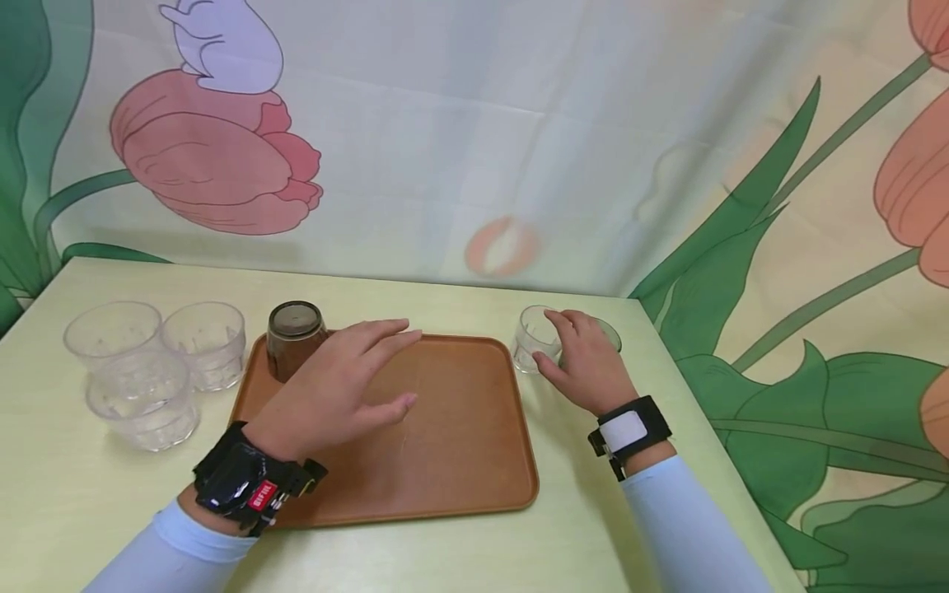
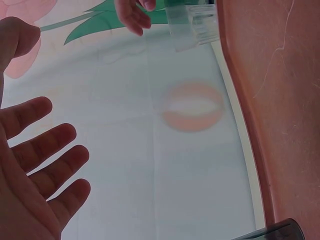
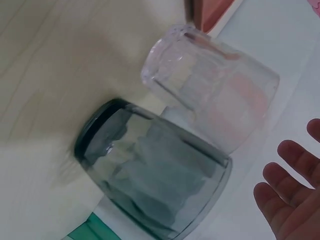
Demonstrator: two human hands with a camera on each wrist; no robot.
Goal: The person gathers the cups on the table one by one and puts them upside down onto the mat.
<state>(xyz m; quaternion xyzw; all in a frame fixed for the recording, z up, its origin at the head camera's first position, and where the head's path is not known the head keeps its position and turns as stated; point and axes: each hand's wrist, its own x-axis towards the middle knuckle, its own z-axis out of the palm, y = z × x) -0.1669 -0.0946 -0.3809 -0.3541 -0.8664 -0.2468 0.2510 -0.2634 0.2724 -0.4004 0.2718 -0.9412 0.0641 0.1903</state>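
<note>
My left hand point(image 1: 334, 387) hovers over the left part of the brown tray point(image 1: 460, 436), its fingers extended and nothing held. An upside-down dark brown glass point(image 1: 296, 338) stands at the tray's far left corner, partly behind that hand. On the right, my right hand point(image 1: 589, 362) is above two upright glasses with its fingers loosely bent. One is a clear glass point(image 3: 215, 90); beside it stands a grey-green tinted glass point(image 3: 155, 170), mostly covered by the hand in the head view. In the right wrist view the fingers point(image 3: 287, 190) show apart from both glasses.
Left of the tray, three clear cups stand close together: one at the back point(image 1: 111, 329), one beside the tray point(image 1: 203, 346) and one in front point(image 1: 144, 403). A printed curtain point(image 1: 445, 148) hangs behind the pale table point(image 1: 578, 527) and along its right side.
</note>
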